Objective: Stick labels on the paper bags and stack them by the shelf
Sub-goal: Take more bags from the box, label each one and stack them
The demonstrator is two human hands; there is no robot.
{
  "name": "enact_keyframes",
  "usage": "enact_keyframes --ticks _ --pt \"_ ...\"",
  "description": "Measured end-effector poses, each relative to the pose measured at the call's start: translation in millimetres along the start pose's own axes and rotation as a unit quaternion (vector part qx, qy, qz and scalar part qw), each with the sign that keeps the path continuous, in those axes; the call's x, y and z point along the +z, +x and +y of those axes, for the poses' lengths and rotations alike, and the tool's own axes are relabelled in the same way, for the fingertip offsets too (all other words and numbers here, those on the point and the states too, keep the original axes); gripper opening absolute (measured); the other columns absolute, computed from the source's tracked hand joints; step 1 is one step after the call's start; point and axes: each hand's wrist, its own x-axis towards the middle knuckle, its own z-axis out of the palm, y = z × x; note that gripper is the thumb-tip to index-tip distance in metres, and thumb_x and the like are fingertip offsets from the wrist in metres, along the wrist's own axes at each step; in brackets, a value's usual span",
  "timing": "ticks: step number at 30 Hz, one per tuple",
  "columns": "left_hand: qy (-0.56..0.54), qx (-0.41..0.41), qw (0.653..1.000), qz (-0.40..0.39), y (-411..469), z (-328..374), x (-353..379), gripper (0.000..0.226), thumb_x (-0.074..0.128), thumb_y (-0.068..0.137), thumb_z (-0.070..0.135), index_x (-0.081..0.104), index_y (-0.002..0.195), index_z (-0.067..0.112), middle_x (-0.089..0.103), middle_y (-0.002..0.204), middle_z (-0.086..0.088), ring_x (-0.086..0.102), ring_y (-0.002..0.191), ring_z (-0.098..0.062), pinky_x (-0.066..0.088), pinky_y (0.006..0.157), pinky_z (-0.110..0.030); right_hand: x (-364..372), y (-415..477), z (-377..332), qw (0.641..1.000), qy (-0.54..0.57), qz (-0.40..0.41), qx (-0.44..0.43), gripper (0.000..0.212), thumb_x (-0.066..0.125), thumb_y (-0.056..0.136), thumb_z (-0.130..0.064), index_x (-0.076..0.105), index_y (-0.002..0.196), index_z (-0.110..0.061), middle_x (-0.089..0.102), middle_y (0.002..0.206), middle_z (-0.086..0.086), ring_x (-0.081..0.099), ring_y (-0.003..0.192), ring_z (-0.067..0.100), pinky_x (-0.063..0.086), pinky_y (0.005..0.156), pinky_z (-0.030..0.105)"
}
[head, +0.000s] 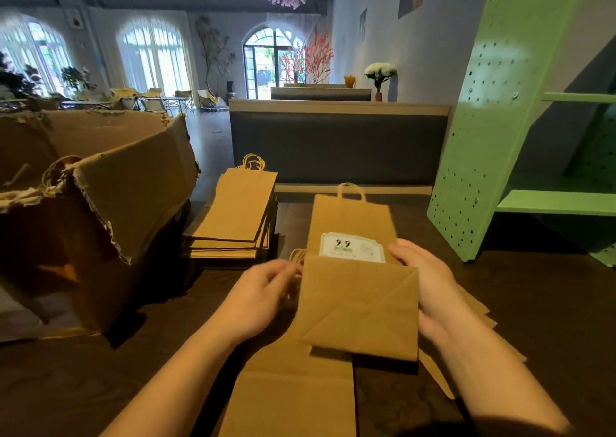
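The job looks early to midway. One bag [358,290] at the middle of the frame already wears its label [351,248], a pale sticker on the front, partly hidden behind the folded-up bottom flap. It is held just above the counter [550,303], so sticking is done for this one and setting it down is not. No pile of labelled bags shows beside the green shelf [483,136] at the right of the frame, so the stacking seems hardly begun, or lies out of sight.

The left grip [263,296], blurred, closes on the bag's left edge. The right grip [430,290] wraps the right edge, fingertips on the front beside the sticker.

Counted: one labelled bag, one label, and no spare labels that I can make out. One pile of plain bags [236,216] sits left of centre, too many layers to number. At least three loose bags [293,386] lie flat under the arms in the lower middle and lower right, with no label in view. One torn cardboard box [100,203] at the left shows more bag handles at its rim. Much remains to be labelled.
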Motion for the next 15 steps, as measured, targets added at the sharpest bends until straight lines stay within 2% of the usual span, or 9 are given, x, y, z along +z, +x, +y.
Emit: enact_keyframes --ticks 1,3,4,6,8,9,11,13,15 --pt "-0.053 -0.013 0.998 0.025 -0.9 4.5 -2.2 0.035 0.041 0.108 0.037 0.076 0.101 0.042 0.076 0.102 0.009 0.070 0.095 -0.009 0.053 0.094 -0.038 3.6 -0.8 4.7 1.000 -0.006 -0.013 0.015 0.015 0.057 0.099 -0.011 0.066 0.110 -0.010 0.075 0.096 0.014 0.073 0.090 0.028 0.059 0.080 0.045" --pt "-0.179 -0.057 0.981 0.053 0.2 11.0 -7.1 0.038 0.041 0.107 0.043 0.078 0.099 0.037 0.077 0.101 -0.002 0.073 0.093 -0.018 0.053 0.087 -0.040 10.4 -4.6 12.3 0.997 -0.017 -0.055 0.043 0.013 0.057 0.098 -0.006 0.062 0.106 -0.014 0.076 0.082 0.007 0.073 0.072 0.019 0.061 0.061 0.033" --pt "-0.253 -0.089 0.961 0.061 -0.4 14.1 -9.1 0.035 0.046 0.105 0.042 0.078 0.097 0.031 0.078 0.099 -0.005 0.074 0.091 -0.020 0.053 0.081 -0.038 14.4 -8.7 13.7 0.994 -0.023 -0.089 0.055 0.012 0.054 0.098 -0.003 0.062 0.101 -0.012 0.076 0.078 0.007 0.071 0.065 0.016 0.059 0.053 0.028" --pt "-0.314 -0.123 0.938 0.077 1.3 9.8 -14.3 0.018 0.057 0.102 0.026 0.075 0.105 0.025 0.079 0.099 -0.005 0.076 0.090 -0.020 0.057 0.077 -0.036 18.6 -13.8 16.3 0.984 -0.031 -0.153 0.084 0.013 0.049 0.099 0.001 0.061 0.097 -0.005 0.073 0.081 0.012 0.068 0.058 0.014 0.054 0.044 0.022" --pt "-0.312 -0.139 0.937 0.076 7.3 -0.6 -19.5 0.030 0.062 0.099 0.015 0.065 0.128 0.021 0.078 0.107 -0.010 0.075 0.098 -0.028 0.058 0.088 -0.045 21.1 -17.6 16.1 0.976 -0.049 -0.184 0.104 0.012 0.050 0.098 0.001 0.058 0.106 -0.002 0.071 0.087 0.016 0.065 0.050 0.013 0.050 0.037 0.021" --pt "-0.309 -0.144 0.937 0.074 8.1 -3.8 -22.0 0.038 0.064 0.096 0.013 0.062 0.133 0.020 0.077 0.109 -0.012 0.074 0.099 -0.032 0.057 0.093 -0.049 21.3 -16.4 16.8 0.974 -0.066 -0.190 0.105 0.020 0.052 0.097 0.000 0.057 0.116 -0.005 0.073 0.092 0.018 0.065 0.052 0.014 0.051 0.038 0.023" --pt "-0.281 -0.144 0.946 0.075 7.8 -4.9 -24.0 0.043 0.068 0.092 0.012 0.061 0.133 0.023 0.077 0.106 -0.013 0.074 0.099 -0.037 0.056 0.096 -0.053 20.0 -12.2 19.5 0.976 -0.101 -0.175 0.086 0.040 0.057 0.097 -0.004 0.049 0.133 -0.019 0.075 0.099 0.017 0.068 0.060 0.019 0.054 0.044 0.029" --pt "-0.219 -0.130 0.965 0.063 7.8 -6.1 -22.3 0.040 0.071 0.088 0.017 0.064 0.126 0.027 0.078 0.099 -0.013 0.073 0.098 -0.040 0.056 0.096 -0.053 18.0 -8.3 21.9 0.976 -0.143 -0.154 0.051 0.054 0.060 0.096 -0.006 0.040 0.141 -0.029 0.076 0.094 0.014 0.069 0.064 0.019 0.052 0.045 0.029" --pt "-0.173 -0.113 0.977 0.054 5.5 -3.5 -20.2 0.031 0.069 0.092 0.016 0.066 0.121 0.027 0.078 0.093 -0.013 0.073 0.090 -0.037 0.057 0.085 -0.043 15.8 -7.3 24.3 0.964 -0.217 -0.150 0.019 0.062 0.061 0.096 -0.007 0.033 0.147 -0.030 0.076 0.084 0.011 0.065 0.056 0.015 0.048 0.041 0.025"
